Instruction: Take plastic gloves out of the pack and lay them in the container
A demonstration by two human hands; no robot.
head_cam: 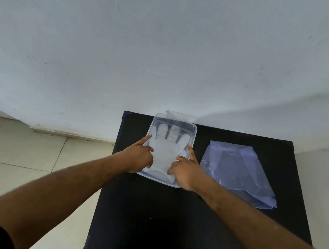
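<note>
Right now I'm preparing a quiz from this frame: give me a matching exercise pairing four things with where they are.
Things:
1. plastic glove
2. glove pack
3. left hand
4. right hand

Places:
A. on the table, right of the container
B. at the container's left side, index finger pointing away
C. lying flat inside the container
D. at the container's right side, near the pack

Pairs: 1-C, 2-A, 3-B, 4-D

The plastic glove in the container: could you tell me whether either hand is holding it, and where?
Neither grips it. Left hand and right hand press the plastic glove flat at its side edges inside the container.
</note>
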